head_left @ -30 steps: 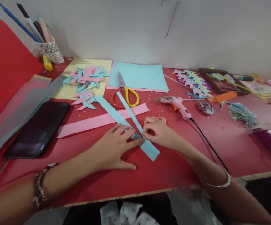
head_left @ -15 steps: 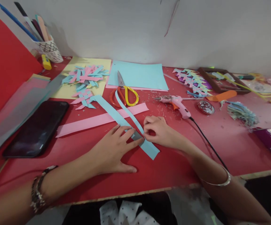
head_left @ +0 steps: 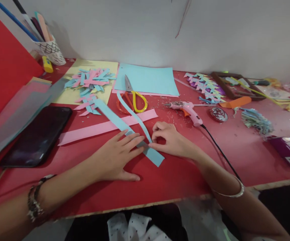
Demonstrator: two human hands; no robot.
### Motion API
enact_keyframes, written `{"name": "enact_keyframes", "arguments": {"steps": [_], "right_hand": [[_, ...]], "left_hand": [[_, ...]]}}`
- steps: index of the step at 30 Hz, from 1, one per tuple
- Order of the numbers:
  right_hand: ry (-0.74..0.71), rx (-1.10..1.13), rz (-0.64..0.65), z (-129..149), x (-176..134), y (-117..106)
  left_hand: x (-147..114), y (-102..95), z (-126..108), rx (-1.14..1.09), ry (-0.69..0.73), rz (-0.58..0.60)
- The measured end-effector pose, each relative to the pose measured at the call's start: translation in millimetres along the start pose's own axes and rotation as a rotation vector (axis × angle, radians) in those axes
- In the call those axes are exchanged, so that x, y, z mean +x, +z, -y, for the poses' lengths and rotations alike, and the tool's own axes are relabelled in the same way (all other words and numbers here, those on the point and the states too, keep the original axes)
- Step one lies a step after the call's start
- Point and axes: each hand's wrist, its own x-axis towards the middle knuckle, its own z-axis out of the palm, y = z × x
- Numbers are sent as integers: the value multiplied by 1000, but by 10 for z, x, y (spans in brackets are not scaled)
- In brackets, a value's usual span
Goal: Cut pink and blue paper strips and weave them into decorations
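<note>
My left hand (head_left: pixel 121 154) lies flat with spread fingers, pressing a wide light-blue paper strip (head_left: pixel 112 117) onto the red table. That strip slants across a pink paper strip (head_left: pixel 89 130). With thumb and fingers pinched, my right hand (head_left: pixel 166 139) holds the lower end of a narrow blue paper strip (head_left: pixel 135 115). This narrow strip arches up and away, its far end over the scissors (head_left: pixel 132 95) with red and yellow handles. Where the narrow strip meets the wide one, my fingers partly hide it.
A pile of folded pink and blue paper pieces (head_left: pixel 92 80) sits at the back left, near a black phone (head_left: pixel 37 137). To the right lie a pink glue gun (head_left: pixel 185 108) with a black cord, a tassel (head_left: pixel 257 120) and a purple case (head_left: pixel 285 152). Blue sheets (head_left: pixel 147 78) rest by the wall.
Both hands and the wide blue strip have shifted slightly left. The narrow strip's far end has swung left and away, and it now bows more. The view has also shifted a little.
</note>
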Motion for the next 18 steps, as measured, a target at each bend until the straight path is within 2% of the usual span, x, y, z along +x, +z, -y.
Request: {"name": "enact_keyframes", "arguments": {"steps": [4, 9, 18], "right_hand": [[2, 1, 32, 44, -12, -12], [44, -4, 55, 88, 9, 8], [42, -23, 57, 109, 15, 28]], "left_hand": [[25, -18, -5, -29, 32, 21], [57, -67, -53, -50, -14, 91], [51, -86, -71, -80, -29, 120]]}}
